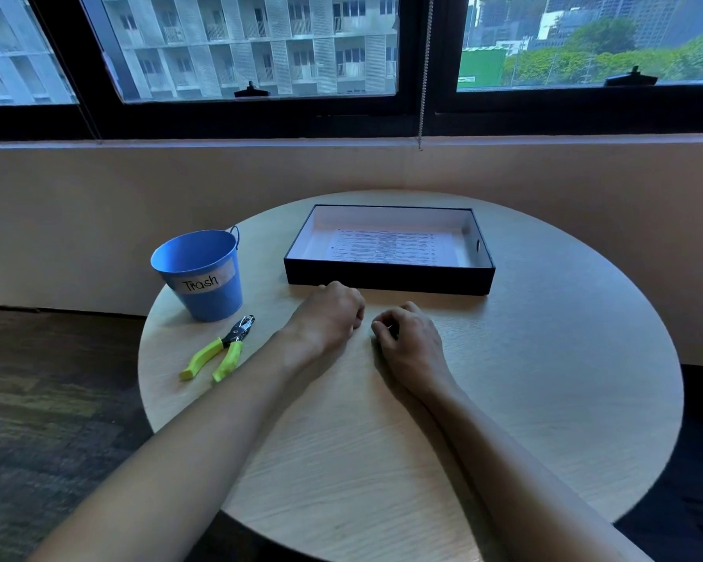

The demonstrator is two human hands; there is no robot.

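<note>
The round, pale wood-grain table (544,358) carries everything. The landmark is the shallow rectangular black tray with a white lining (390,277), which sits toward the table's far side. Flat on its floor lies a white printed sheet of paper (386,247) covered in rows of fine text. Left of the tray, near but not touching it, stands a blue metal bucket with a taped label reading "Trash" (204,273). In front of the bucket, and further from the tray, lies a hand-held hole punch with lime-green handles and dark metal jaws (220,350), its handles spread apart.

The left hand (329,314) rests on the table just in front of the tray's front wall, knuckles close to the wall or touching it. Its fingers are curled under into a loose fist that holds nothing visible. The right hand (412,344) rests beside it, a little further back from the tray. Its fingers are likewise tucked in, with nothing seen in them.

This looks like the opening of a paper-punching job, with sheet and punch both untouched. The next move probably calls for one hand to uncurl, reach over the tray's front wall and lift the sheet by an edge. The left hand is the nearer one to take up the punch.
</note>
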